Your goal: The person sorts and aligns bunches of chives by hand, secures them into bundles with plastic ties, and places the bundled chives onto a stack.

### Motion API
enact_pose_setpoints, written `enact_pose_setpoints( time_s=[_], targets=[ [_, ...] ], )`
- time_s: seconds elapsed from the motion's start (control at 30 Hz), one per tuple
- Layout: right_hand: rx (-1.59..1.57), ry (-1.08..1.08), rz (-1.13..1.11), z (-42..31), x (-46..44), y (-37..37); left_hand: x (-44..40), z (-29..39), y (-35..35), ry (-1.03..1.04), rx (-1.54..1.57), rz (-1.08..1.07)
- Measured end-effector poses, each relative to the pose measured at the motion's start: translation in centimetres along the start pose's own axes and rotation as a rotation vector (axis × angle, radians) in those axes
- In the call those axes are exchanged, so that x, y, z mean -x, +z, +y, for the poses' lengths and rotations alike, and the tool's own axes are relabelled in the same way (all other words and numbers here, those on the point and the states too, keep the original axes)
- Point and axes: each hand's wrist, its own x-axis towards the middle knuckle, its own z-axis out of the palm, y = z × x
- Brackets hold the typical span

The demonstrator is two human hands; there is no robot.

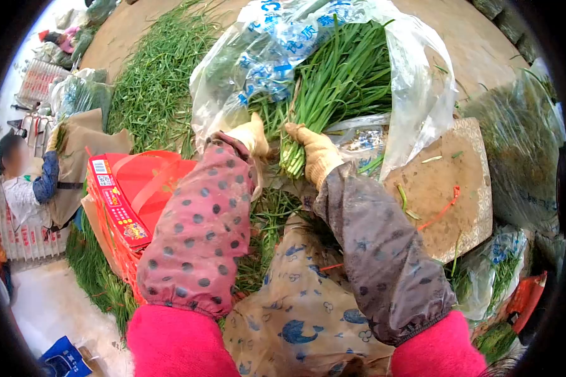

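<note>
A bunch of green chives (343,81) lies in the mouth of a clear plastic bag (421,75) with blue print, cut stem ends towards me. A thin tie runs along the bunch's left side. My right hand (317,154), in a cream work glove, is closed around the stems near their ends. Just left of the bunch, my left hand (251,135), gloved too, is closed at the bag's near left edge. Its fingertips are partly hidden by the bag and leaves.
Loose chives (163,75) cover the floor at the upper left. Red bags (138,188) stand by my left arm. A worn board (446,188) with scraps and a red tie lies right. Filled plastic bags (516,144) line the far right. Another person (28,182) works at left.
</note>
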Motion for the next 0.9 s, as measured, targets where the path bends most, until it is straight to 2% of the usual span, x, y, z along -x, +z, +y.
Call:
enact_pose_setpoints(
  time_s=[0.03,0.13,0.2,0.3,0.33,0.47,0.53,0.57,0.63,0.7,0.77,0.83,0.87,0.9],
  targets=[
    [0.035,0.034,0.014,0.0,-0.3,-0.2,-0.2,0.0,1.8,-0.058,-0.076,0.101],
    [0.024,0.062,0.021,-0.6,0.8,0.4,-1.4,-0.5,2.7,-0.110,0.010,0.159],
    [-0.015,0.103,0.014,-0.8,0.9,0.5,-0.6,-0.1,1.3,0.003,-0.072,0.023],
    [-0.142,0.167,-0.088,-0.8,0.4,0.4,2.0,1.6,-1.0,0.017,-0.088,-0.053],
    [-0.134,0.231,-0.104,-1.1,0.3,0.4,2.8,1.5,-1.4,0.084,-0.025,-0.067],
    [-0.048,0.172,-0.139,-1.7,1.7,0.7,4.4,3.8,-2.4,0.101,-0.231,-0.121],
    [-0.130,0.155,-0.216,-2.2,2.0,0.5,3.9,3.6,-1.4,0.298,-0.212,-0.080],
    [-0.205,0.128,-0.160,-2.0,1.4,0.2,5.0,3.7,-1.2,0.402,-0.209,0.055],
    [-0.206,0.108,-0.150,-2.6,1.3,-0.4,7.7,4.9,-2.6,0.502,-0.112,0.114],
    [-0.134,0.094,-0.141,-4.3,2.3,0.0,9.6,4.9,-6.2,0.609,0.249,-0.119],
    [-0.130,0.083,-0.067,-5.7,2.8,0.6,9.5,3.3,-6.7,0.535,0.748,-0.021],
    [-0.025,0.033,-0.131,-6.8,3.1,0.1,6.1,1.7,-5.4,0.378,0.943,0.187],
    [-0.070,0.053,-0.131,-7.0,2.4,-0.5,6.6,3.1,-4.9,0.337,0.578,0.533],
    [-0.116,0.072,-0.132,-7.1,1.6,-1.0,5.5,3.4,-3.9,0.266,0.292,0.529]
  ],
)
